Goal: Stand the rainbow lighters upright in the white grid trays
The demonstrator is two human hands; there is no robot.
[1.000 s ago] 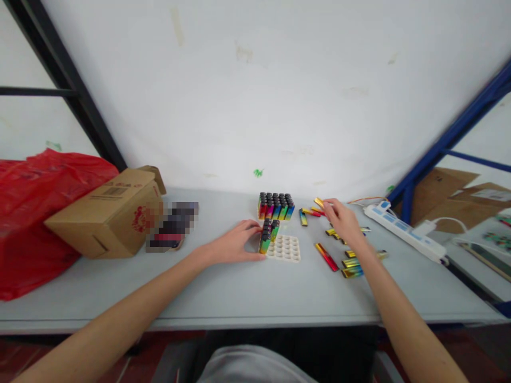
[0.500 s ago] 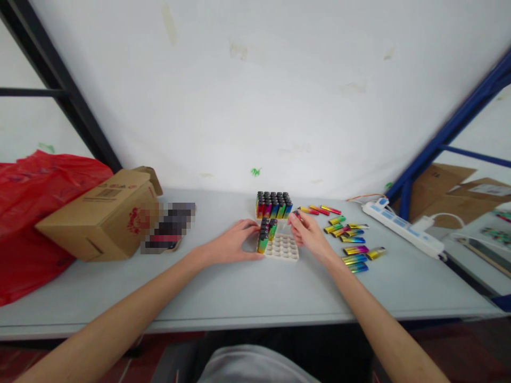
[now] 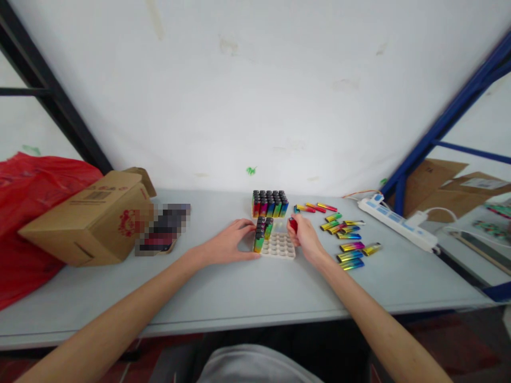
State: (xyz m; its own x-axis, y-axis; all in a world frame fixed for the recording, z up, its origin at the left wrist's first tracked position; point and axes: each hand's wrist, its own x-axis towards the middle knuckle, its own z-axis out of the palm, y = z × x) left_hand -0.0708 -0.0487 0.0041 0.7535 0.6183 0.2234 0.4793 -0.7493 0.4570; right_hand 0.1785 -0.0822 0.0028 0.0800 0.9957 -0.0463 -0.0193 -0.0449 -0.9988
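A white tray [image 3: 278, 247] with rows of round holes lies in front of me. Several shiny multicoloured lighters [image 3: 259, 240] with black tops stand upright in its left part. My left hand [image 3: 228, 243] grips the tray's left side, thumb at the front corner and fingers toward the back. Above the tray's right edge, my right hand [image 3: 306, 236] is closed around a red lighter [image 3: 293, 224], held with its end toward the tray. Just behind stands a block of upright lighters [image 3: 270, 204] packed in rows.
Several loose lighters [image 3: 350, 247] lie scattered on the grey table [image 3: 239, 298] to the right. A white power strip [image 3: 399, 223] is beyond them. At left are a cardboard box [image 3: 91, 223], a red plastic bag [image 3: 24, 223] and a blurred dark object [image 3: 163, 230].
My right hand has turned, and the red lighter in it shows more plainly beside the tray. My left hand keeps its place at the tray. The whole view has shifted slightly.
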